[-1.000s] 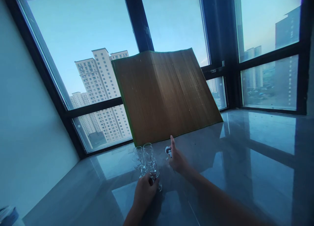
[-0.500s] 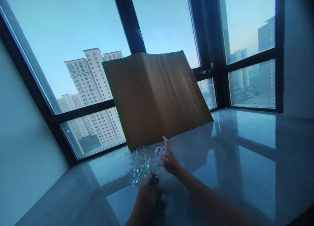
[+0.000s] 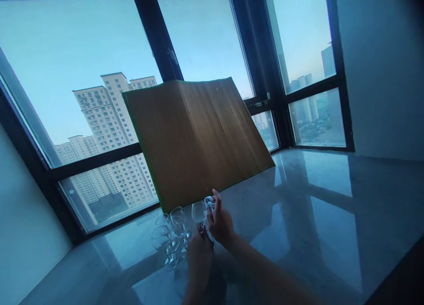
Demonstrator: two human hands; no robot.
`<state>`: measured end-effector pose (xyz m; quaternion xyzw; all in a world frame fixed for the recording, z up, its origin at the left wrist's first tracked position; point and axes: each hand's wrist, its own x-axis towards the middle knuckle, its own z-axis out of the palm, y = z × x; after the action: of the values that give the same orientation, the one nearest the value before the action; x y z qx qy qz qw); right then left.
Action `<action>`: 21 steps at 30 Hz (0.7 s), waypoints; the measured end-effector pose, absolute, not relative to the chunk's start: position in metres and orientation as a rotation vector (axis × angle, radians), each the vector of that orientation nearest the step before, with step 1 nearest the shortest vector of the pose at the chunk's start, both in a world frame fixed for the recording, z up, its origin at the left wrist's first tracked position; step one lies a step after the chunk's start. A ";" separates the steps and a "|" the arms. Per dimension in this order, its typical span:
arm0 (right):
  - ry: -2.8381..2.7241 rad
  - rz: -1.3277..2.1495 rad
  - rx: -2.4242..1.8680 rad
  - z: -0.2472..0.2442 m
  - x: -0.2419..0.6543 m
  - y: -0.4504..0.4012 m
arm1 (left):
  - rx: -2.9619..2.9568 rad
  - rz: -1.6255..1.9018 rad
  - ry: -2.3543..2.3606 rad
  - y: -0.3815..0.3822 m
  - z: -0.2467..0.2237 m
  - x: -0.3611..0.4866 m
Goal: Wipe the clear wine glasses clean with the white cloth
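My left hand point(image 3: 199, 247) is closed round the lower part of a stemmed glass point(image 3: 198, 212), whose clear bowl points up. Right beside it, my right hand point(image 3: 219, 219) grips a bunched whitish cloth point(image 3: 209, 202) against the side of that glass, index finger raised. Several more stemmed glasses point(image 3: 178, 219) stand close together on the glossy floor, just left of my left hand. The base of the held glass is hidden by my fingers.
A large brown board point(image 3: 198, 141) with green edging leans against the dark window frame point(image 3: 96, 160) behind the glasses. Pale walls point(image 3: 380, 84) rise at both sides. The shiny grey floor point(image 3: 308, 234) reflects the windows.
My left hand has raised the held glass and brought it upright beside the cloth. Both hands are now closer together. The whole view has shifted, with the board further left.
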<state>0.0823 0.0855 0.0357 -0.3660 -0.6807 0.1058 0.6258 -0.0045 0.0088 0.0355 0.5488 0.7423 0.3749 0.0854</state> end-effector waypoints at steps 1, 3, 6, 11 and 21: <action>-1.598 0.222 -0.806 0.035 0.081 0.084 | 1.642 1.131 2.219 0.006 0.032 -0.008; -1.653 0.193 -0.738 0.035 0.079 0.080 | 1.667 1.166 2.229 0.002 0.026 -0.015; -1.637 0.171 -0.640 0.040 0.078 0.075 | 1.681 1.198 2.249 0.001 0.020 -0.022; -1.375 0.267 -0.553 0.055 0.082 0.073 | 1.647 1.118 2.355 0.007 0.015 -0.021; -1.474 0.624 -0.805 0.060 0.094 0.096 | 1.766 1.082 2.276 0.001 0.012 -0.019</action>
<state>0.0935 0.0957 0.0605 -0.3508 -0.6423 0.2720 0.6248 -0.0191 0.0012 0.0120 0.5736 0.7393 0.3513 0.0321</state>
